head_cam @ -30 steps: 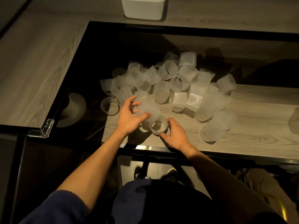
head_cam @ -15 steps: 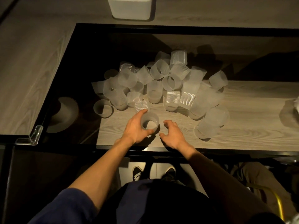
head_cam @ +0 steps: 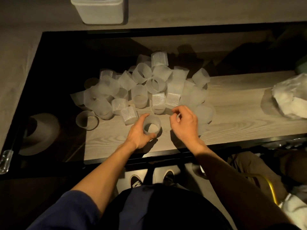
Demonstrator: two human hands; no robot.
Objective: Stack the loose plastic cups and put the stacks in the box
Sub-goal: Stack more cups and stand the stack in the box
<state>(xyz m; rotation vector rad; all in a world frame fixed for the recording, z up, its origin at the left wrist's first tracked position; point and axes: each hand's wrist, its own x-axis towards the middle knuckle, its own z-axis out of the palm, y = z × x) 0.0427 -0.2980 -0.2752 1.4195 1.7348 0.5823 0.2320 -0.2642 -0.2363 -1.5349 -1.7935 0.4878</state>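
We hold one cup (head_cam: 152, 126) mouth-up in the left hand (head_cam: 138, 136), its grip curled round the wall, just in front of the pile (head_cam: 149, 87) on the tabletop (head_cam: 232, 117). The right hand (head_cam: 185, 126) hovers beside it at the pile's near fringe, fingers curled, thumb and forefinger close together. We cannot tell whether that grip pinches a rim or nothing. The box (head_cam: 99, 12) stands well apart, beyond the pile.

To nest well, we judge the held cup should stay level and steady as the base. The next cup should come in mouth-up and drop straight, not tilted. We would pick from the loose near fringe, so the heap does not roll.

The bare strip between the pile and the near edge is narrow, and our cup sits in it, so a growing stack should not drift toward us. The open room lies to the right, between the pile and the crumpled bag (head_cam: 290, 98). The way to the box runs over the pile, so stacks need lifting clear.
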